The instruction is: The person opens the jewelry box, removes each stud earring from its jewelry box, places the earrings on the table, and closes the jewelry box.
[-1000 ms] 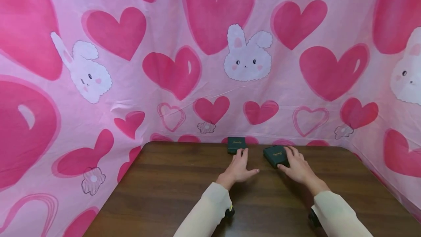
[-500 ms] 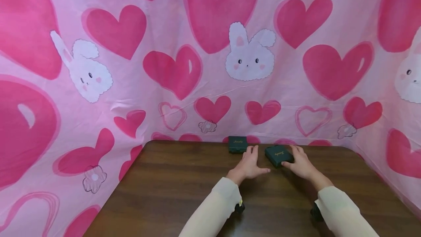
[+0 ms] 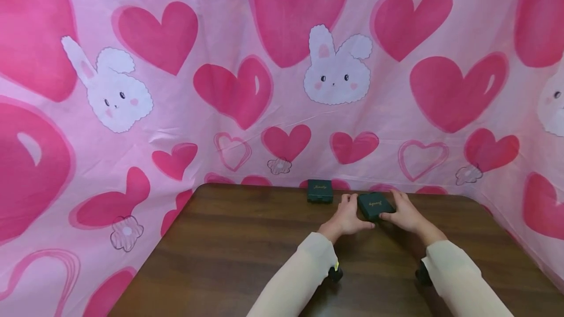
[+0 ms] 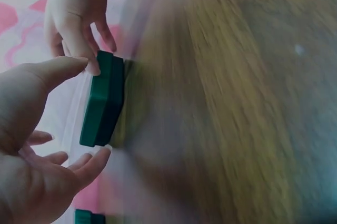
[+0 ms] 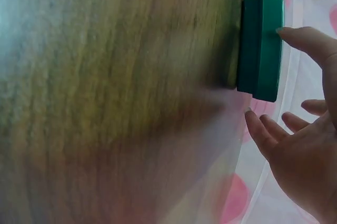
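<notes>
A small dark green jewelry box (image 3: 374,205) with gold script on its lid lies closed near the table's back edge, between both hands. To its left is my left hand (image 3: 345,216), fingers spread; in the left wrist view its thumb and fingertips come right up to the box (image 4: 103,100). On the other side, my right hand (image 3: 406,215) has its thumb at the box's front corner and its fingers extended along the right side. The right wrist view shows that thumb touching the lid of the box (image 5: 271,48), the fingertips just off its end.
A second, matching green box (image 3: 319,191) stands further left at the table's back edge. The wooden table (image 3: 238,243) reaches a pink fabric backdrop (image 3: 282,106) printed with hearts and rabbits. Dark devices are strapped at both wrists.
My left hand has moved right, from in front of the second box to the left side of the nearer box. My right hand has eased slightly away from that box's right side.
</notes>
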A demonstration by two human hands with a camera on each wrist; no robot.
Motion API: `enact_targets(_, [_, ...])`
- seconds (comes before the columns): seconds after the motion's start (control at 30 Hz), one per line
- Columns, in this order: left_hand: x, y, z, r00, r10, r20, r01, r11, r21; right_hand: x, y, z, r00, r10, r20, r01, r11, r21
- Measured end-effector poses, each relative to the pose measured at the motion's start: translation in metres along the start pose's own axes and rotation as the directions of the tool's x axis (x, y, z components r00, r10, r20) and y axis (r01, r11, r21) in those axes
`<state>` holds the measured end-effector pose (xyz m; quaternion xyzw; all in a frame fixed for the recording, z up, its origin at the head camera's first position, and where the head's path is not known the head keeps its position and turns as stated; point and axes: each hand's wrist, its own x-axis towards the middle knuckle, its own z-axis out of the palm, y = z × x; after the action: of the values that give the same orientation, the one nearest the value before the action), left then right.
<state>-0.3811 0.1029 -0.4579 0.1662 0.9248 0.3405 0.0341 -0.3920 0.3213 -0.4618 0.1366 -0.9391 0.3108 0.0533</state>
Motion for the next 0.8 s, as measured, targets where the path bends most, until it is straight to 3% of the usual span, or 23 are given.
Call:
enact_targets(0.23, [0.011, 0.007, 0.008, 0.999, 0.004, -0.037, -0.009, 0.992, -0.126, 0.000, 0.006, -0.003, 0.999, -0.040, 0.022, 0.040, 0.999, 0.030])
enact_targets(0.5, [0.023, 0.009, 0.014, 1.000, -0.006, -0.022, 0.003, 0.991, -0.133, -0.002, 0.010, -0.002, 0.999, -0.043, 0.028, 0.041, 0.997, 0.071])
enact_targets(0.8, [0.030, 0.010, 0.024, 0.997, -0.060, -0.043, 0.048, 0.969, -0.243, 0.000, 0.015, -0.001, 0.997, -0.019, 0.076, 0.011, 0.995, 0.104])
